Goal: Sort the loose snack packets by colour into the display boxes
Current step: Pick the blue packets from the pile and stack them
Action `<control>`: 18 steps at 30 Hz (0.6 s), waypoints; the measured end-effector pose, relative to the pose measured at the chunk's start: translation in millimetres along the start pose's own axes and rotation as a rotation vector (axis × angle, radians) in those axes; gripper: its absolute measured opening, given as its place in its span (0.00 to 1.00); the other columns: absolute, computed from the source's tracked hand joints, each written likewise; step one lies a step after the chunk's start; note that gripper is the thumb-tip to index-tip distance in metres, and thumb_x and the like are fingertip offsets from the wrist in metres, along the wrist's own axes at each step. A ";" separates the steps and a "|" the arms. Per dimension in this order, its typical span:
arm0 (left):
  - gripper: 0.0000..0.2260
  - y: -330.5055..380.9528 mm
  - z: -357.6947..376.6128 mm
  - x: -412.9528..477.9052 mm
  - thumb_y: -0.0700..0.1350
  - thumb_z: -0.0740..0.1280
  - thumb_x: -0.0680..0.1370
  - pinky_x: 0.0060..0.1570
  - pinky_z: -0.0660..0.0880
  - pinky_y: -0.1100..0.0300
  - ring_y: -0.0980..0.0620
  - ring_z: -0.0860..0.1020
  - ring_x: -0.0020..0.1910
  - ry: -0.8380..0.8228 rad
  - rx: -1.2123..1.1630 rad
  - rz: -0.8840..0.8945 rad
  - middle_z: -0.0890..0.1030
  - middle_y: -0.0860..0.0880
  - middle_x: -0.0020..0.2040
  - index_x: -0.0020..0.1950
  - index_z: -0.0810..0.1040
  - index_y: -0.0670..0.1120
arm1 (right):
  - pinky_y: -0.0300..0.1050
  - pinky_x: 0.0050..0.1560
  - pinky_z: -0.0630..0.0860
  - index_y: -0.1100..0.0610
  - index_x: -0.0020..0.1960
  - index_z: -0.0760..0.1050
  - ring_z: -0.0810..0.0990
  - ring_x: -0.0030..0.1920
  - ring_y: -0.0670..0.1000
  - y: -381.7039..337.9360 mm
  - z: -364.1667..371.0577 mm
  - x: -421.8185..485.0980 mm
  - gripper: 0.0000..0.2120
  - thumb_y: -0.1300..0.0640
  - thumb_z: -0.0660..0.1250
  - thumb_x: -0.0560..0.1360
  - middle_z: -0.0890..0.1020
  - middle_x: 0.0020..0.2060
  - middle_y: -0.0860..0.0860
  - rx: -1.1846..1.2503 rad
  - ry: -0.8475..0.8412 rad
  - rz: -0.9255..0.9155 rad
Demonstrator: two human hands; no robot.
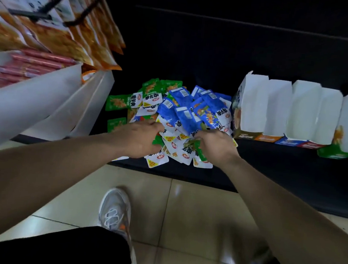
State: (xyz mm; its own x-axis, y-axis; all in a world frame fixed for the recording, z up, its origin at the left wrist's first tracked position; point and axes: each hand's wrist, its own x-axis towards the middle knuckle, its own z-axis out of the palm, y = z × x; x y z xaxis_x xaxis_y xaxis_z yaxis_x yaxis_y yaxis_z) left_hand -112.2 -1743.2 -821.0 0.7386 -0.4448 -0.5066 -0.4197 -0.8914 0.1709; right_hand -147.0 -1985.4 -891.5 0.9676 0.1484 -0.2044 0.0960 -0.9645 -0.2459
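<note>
A heap of loose snack packets point(180, 115) lies on a dark low shelf; blue packets point(183, 109) sit on top in the middle, green packets point(117, 102) spread to the left. My left hand point(139, 137) rests on the heap's near left side, fingers curled into the packets. My right hand point(215, 145) is on the near right side, fingers curled round green and white packets. Several open white display boxes point(295, 112) stand in a row at the right, their front strips orange, blue, red and green.
White shelf bins point(46, 101) with red packs stand at the left, and orange bags point(72, 40) hang above them. The dark shelf edge point(268, 189) runs in front of the heap. A tiled floor and my grey shoe point(115, 210) are below.
</note>
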 end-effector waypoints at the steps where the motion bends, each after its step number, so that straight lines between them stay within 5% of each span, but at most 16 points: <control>1: 0.27 3.1 -1.8 3.1 0.57 0.65 0.79 0.63 0.72 0.49 0.47 0.69 0.69 0.041 -0.009 0.019 0.68 0.50 0.72 0.75 0.63 0.52 | 0.50 0.51 0.78 0.49 0.64 0.78 0.81 0.53 0.58 1.7 -5.5 -5.0 0.21 0.65 0.61 0.75 0.84 0.53 0.53 0.014 0.040 -0.007; 8: 0.37 36.6 -22.8 31.5 0.64 0.68 0.74 0.68 0.66 0.50 0.49 0.63 0.73 0.283 -0.011 0.145 0.67 0.53 0.75 0.79 0.58 0.54 | 0.55 0.51 0.80 0.53 0.57 0.82 0.81 0.52 0.56 8.6 -54.6 -23.1 0.15 0.68 0.69 0.75 0.85 0.50 0.51 0.174 0.297 -0.097; 13: 0.13 51.6 -29.9 48.4 0.54 0.69 0.79 0.49 0.76 0.56 0.51 0.80 0.51 0.319 -0.308 0.114 0.83 0.53 0.52 0.62 0.80 0.53 | 0.51 0.52 0.79 0.51 0.62 0.80 0.82 0.49 0.52 7.1 -70.4 -16.2 0.12 0.58 0.63 0.81 0.85 0.49 0.48 0.413 0.381 0.011; 18: 0.06 32.1 -19.1 57.4 0.49 0.65 0.82 0.39 0.76 0.53 0.49 0.78 0.37 0.314 -0.402 -0.023 0.80 0.49 0.41 0.49 0.76 0.48 | 0.56 0.61 0.75 0.51 0.78 0.60 0.74 0.67 0.58 28.4 -37.6 15.3 0.26 0.47 0.60 0.82 0.74 0.70 0.54 0.349 0.086 0.246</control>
State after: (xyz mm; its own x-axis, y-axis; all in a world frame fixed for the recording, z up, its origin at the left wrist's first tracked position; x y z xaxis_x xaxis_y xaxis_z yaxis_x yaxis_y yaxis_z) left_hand -73.2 -1799.0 -828.5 0.8942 -0.3739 -0.2461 -0.2105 -0.8365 0.5059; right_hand -120.6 -2018.8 -865.9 0.9692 -0.1094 -0.2208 -0.2101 -0.8351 -0.5085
